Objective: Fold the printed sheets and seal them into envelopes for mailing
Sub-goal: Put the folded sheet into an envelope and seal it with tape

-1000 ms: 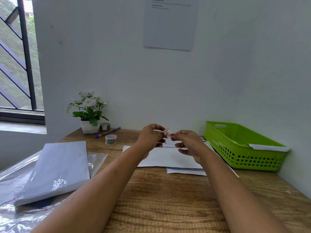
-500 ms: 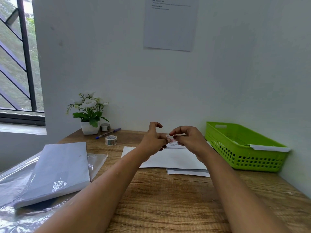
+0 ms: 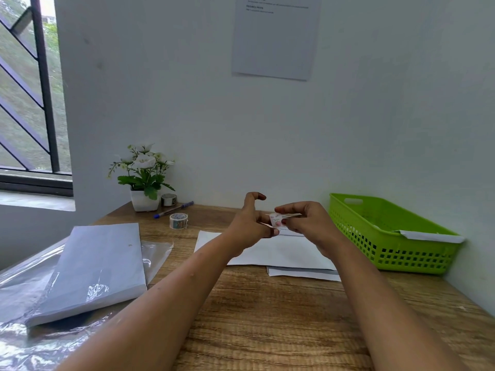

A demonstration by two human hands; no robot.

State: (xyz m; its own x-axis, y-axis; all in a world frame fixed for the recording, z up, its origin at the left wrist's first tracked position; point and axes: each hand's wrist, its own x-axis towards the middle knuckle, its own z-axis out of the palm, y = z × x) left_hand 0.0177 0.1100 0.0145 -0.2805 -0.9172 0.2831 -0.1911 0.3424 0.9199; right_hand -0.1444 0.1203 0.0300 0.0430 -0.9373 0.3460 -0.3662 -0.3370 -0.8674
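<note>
A small white sticker (image 3: pixel 276 220) with pink marks hangs in the air between my hands. My left hand (image 3: pixel 247 228) pinches its lower left edge with thumb and a finger, the index finger raised and curled. My right hand (image 3: pixel 308 226) pinches a thin strip at its upper right. Below the hands a white envelope (image 3: pixel 284 251) lies flat on the wooden table (image 3: pixel 267 317), on top of a second envelope (image 3: pixel 302 273). At the left lies a stack of sheets (image 3: pixel 101 266) on its opened plastic wrap.
A green basket (image 3: pixel 388 236) at the right wall holds an envelope (image 3: pixel 428 235). At the back left stand a potted plant (image 3: pixel 144 180), two tape rolls (image 3: pixel 178 220) (image 3: pixel 168 200) and a blue pen (image 3: pixel 174 209). Walls close off the back and right.
The hands have drawn slightly apart and the sticker now shows between them. My left index finger has lifted off and curled upward.
</note>
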